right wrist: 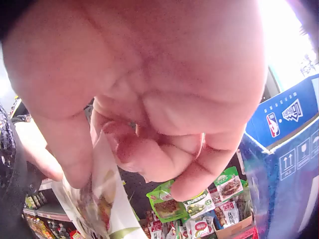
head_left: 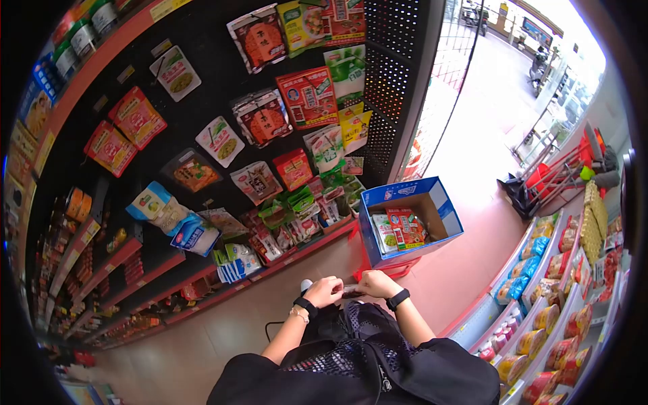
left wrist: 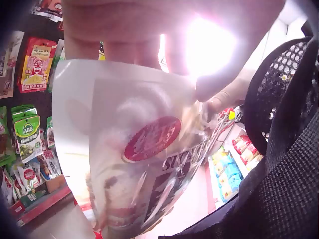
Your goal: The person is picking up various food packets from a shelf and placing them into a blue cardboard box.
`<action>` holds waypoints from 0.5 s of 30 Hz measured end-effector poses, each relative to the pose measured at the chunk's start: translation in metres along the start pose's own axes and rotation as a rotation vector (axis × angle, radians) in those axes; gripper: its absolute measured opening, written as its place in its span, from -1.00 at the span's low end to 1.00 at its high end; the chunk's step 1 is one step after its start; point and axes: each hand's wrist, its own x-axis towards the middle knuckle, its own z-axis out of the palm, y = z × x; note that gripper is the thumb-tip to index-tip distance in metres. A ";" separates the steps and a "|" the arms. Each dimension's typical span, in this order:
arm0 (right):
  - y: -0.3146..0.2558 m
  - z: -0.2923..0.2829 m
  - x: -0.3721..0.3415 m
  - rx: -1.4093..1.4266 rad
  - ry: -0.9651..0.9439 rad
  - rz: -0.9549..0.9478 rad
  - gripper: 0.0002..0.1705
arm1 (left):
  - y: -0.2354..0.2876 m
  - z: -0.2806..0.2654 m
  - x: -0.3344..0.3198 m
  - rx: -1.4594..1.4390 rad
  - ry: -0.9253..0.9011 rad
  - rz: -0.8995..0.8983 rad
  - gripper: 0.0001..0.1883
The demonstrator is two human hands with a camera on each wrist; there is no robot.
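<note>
Close in front of my body, both hands hold one plastic food pouch [left wrist: 134,149]. Its back is pale and partly see-through, with a red oval label, and a strip of the pouch [head_left: 352,291] shows between the hands in the head view. My left hand [head_left: 324,291] grips it along its top edge, fingers behind the plastic in the left wrist view. On the other side my right hand [head_left: 380,284] pinches the pouch's edge between thumb and curled fingers, as the right wrist view shows. Most of the pouch's front is hidden.
A blue cardboard box [head_left: 376,237] with several food packets [head_left: 405,228] inside stands ahead on something red. Hanging pouches [head_left: 307,98] cover the black rack at the left. Shelves of cup noodles [head_left: 540,341] line the right, and a bright doorway opens beyond the tiled floor [head_left: 466,202].
</note>
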 end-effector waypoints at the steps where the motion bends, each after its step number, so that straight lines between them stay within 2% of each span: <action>1: -0.002 -0.001 0.002 -0.012 0.018 -0.034 -0.79 | -0.002 -0.002 -0.001 -0.047 0.009 -0.018 -0.87; 9: -0.014 0.000 0.044 -0.043 0.030 -0.057 -0.84 | -0.034 -0.033 0.000 -0.071 0.032 -0.029 -0.86; 11: -0.027 -0.002 0.060 -0.003 0.054 -0.071 -0.83 | -0.045 -0.056 0.004 -0.091 -0.026 -0.025 -0.86; 13: -0.039 -0.013 0.083 -0.039 0.095 -0.042 -0.81 | -0.057 -0.076 0.017 -0.077 -0.073 -0.034 -0.85; 15: -0.043 -0.027 0.099 -0.156 0.109 -0.089 -0.81 | -0.068 -0.086 0.032 -0.076 -0.033 0.011 -0.84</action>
